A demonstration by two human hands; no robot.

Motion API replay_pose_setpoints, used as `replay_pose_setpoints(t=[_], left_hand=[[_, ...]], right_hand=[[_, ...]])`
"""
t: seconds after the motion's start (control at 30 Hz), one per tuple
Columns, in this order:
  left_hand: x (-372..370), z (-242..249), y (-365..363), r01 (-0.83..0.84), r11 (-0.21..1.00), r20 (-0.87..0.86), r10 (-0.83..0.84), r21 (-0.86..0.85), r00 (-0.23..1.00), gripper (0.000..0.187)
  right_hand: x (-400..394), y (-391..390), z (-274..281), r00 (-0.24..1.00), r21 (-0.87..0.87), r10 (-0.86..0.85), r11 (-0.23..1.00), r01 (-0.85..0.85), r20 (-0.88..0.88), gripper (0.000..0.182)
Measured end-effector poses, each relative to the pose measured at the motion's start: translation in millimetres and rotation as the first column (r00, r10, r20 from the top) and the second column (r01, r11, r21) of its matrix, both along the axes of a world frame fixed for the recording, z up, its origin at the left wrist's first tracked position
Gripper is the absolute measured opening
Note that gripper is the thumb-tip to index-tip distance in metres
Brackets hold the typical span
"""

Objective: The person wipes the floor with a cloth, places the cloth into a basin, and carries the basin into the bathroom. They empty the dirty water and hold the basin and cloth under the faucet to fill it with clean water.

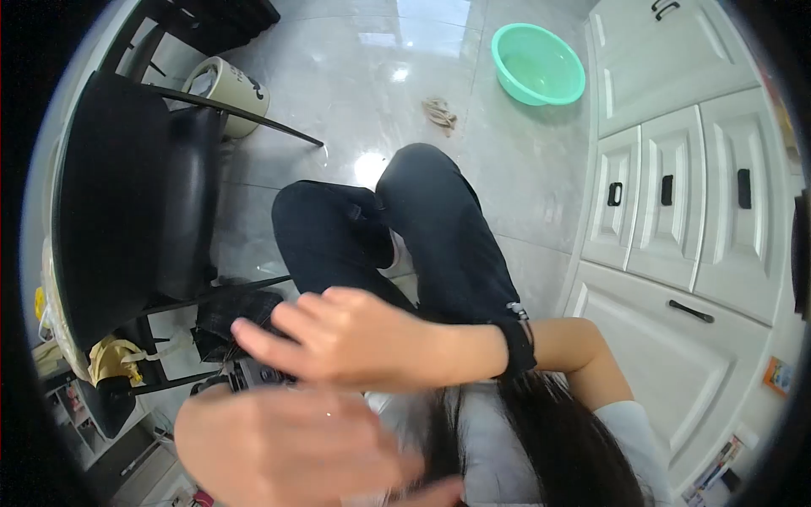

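My right hand point(334, 338) reaches across my body toward the left, its fingers apart with nothing held in them. A black wristband point(513, 346) is round the right wrist. Just below, in the foreground, my left hand point(287, 448) is smeared by motion. It overlaps the lower edge of the right hand in this view, and its fingers are too blurred to make out. A small dark grey device point(255, 374) shows beside the hands, partly covered by them. Beyond the hands are my bent knees in dark trousers point(439, 228).
A green basin point(541, 72) sits on the shiny tiled floor point(372, 76), with a crumpled beige cloth point(439, 114) nearby. White cabinets point(667, 186) line the right side. On the left stand a black chair point(182, 203) and a cream bin point(236, 97).
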State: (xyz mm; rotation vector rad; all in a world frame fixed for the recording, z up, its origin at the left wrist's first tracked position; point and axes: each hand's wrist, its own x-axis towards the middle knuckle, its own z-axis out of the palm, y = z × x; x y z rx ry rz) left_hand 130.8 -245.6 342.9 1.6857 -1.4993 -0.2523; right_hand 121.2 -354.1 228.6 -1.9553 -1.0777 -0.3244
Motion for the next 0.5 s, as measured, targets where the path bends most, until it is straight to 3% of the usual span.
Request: replay_pose_setpoints(t=[0.07,0.17,0.23,0.27,0.3,0.33,0.5], left_hand=[[22,-6,23,-0.042,0.980,-0.023,0.047,0.193,0.999,0.036],[46,-21,66,-0.293,0.881,-0.069,0.341,0.372,0.938,0.048],[54,-39,92,-0.521,0.733,-0.194,0.643,0.438,0.741,0.040],[60,-57,109,-0.591,0.666,-0.182,0.719,0.455,0.671,0.037],[67,-74,124,-0.632,0.608,-0.204,0.779,0.480,0.594,0.034],[76,-89,140,-0.622,0.575,-0.241,0.807,0.532,0.539,0.032],[129,-200,206,-0.589,0.527,-0.418,0.849,0.613,0.324,0.031]], right_hand=[[13,-14,-9,0.995,-0.075,0.016,0.997,-0.023,-0.095,0.056],[40,-45,-28,0.978,-0.136,-0.092,0.988,0.067,-0.188,0.055],[62,-74,-44,0.953,-0.148,-0.184,0.977,0.151,-0.241,0.049],[73,-88,-55,0.932,-0.132,-0.235,0.970,0.205,-0.277,0.046],[82,-102,-57,0.852,-0.199,-0.314,0.947,0.251,-0.418,0.041],[93,-117,-60,0.744,-0.274,-0.391,0.919,0.283,-0.542,0.036],[181,-184,-139,0.646,-0.389,-0.538,0.841,0.374,-0.542,0.035]])
